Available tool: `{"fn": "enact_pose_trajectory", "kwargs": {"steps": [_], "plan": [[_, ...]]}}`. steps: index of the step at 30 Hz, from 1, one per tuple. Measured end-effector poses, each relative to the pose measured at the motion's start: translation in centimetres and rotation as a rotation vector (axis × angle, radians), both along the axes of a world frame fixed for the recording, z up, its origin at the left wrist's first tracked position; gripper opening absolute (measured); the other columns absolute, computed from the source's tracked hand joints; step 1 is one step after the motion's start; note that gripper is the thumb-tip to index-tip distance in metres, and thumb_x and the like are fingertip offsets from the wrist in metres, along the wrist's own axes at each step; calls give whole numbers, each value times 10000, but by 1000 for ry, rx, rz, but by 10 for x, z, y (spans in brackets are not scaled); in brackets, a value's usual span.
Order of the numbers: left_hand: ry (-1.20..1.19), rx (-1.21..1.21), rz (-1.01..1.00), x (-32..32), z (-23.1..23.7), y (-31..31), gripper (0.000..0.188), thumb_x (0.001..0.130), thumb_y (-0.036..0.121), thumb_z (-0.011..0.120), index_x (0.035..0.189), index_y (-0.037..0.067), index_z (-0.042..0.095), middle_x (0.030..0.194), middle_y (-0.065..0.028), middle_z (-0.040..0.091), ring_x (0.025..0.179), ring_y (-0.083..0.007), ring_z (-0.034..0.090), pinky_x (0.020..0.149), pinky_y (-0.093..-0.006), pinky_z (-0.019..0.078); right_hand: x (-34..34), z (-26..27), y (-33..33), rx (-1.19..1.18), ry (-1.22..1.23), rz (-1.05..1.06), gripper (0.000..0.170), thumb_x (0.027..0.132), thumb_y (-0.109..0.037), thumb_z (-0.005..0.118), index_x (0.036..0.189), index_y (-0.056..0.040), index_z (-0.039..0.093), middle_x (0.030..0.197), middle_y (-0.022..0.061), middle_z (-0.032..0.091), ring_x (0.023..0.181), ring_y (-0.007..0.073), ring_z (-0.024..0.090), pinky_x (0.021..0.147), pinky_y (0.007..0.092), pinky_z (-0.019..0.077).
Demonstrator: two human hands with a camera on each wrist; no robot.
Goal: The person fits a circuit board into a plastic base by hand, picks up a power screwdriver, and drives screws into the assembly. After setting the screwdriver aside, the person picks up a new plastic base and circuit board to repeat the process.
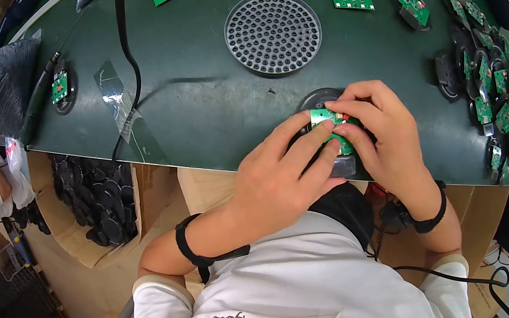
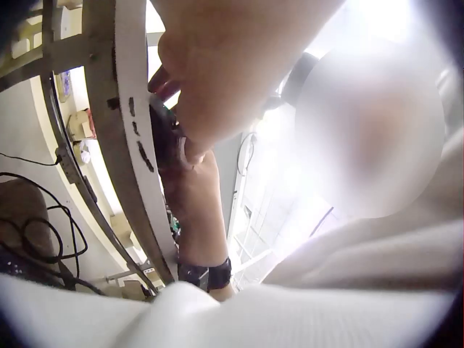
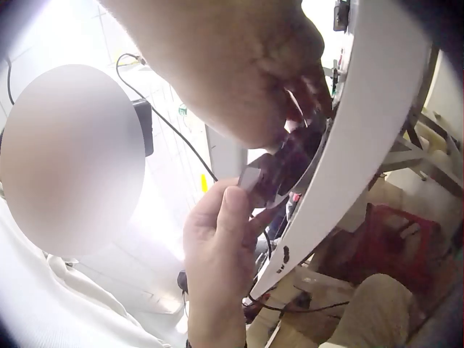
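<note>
Left hand (image 1: pixel 284 171): back upward, fingers slanting across green circuit board (image 1: pixel 344 144), gripping black case (image 1: pixel 320 97). Right hand (image 1: pixel 384 133): fingers bent, thumb and forefinger pinching board. Board: on case, at near edge of bench (image 1: pixel 200 121).

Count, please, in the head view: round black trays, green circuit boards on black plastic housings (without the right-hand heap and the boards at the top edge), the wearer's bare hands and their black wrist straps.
Round black tray: 1
Green circuit boards on black plastic housings: 3
Left hand and right hand: 2
Black wrist straps: 2
Total: 8
</note>
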State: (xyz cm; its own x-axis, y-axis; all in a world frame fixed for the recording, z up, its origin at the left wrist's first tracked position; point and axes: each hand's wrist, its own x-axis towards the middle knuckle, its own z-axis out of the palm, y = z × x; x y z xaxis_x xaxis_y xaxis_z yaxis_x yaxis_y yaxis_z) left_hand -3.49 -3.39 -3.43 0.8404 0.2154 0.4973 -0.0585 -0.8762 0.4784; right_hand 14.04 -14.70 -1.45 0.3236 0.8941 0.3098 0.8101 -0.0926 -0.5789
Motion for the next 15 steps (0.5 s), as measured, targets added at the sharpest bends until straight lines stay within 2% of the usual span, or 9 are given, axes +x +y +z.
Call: {"fn": "enact_pose_trajectory", "kwargs": {"steps": [3, 7, 15], "plan": [[11, -22, -38, 7, 2, 11, 545, 653, 259, 880, 1125, 18, 753, 1244, -130, 689, 1166, -364, 653, 906, -432, 602, -2, -4, 1, 62, 12, -42, 270, 808, -53, 810, 1075, -69, 774, 1031, 53, 662, 890, 249, 654, 717, 361, 538], [12, -15, -44, 6, -2, 11, 545, 651, 247, 880, 1122, 8, 750, 1240, -135, 686, 1190, -366, 647, 915, -435, 602, -2, -9, 2, 60, -90, -75, 279, 803, -42, 806, 1078, -69, 772, 1032, 52, 662, 909, 255, 663, 728, 367, 546], [47, -113, 4, 4, -5, 9, 517, 701, 292, 891, 1162, 88, 773, 1307, -176, 649, 1225, -365, 674, 951, -426, 605, -2, -9, 1, 31, -67, -82, 276, 794, -41, 808, 1064, -72, 764, 1055, 44, 670, 908, 252, 662, 731, 371, 546]]}}
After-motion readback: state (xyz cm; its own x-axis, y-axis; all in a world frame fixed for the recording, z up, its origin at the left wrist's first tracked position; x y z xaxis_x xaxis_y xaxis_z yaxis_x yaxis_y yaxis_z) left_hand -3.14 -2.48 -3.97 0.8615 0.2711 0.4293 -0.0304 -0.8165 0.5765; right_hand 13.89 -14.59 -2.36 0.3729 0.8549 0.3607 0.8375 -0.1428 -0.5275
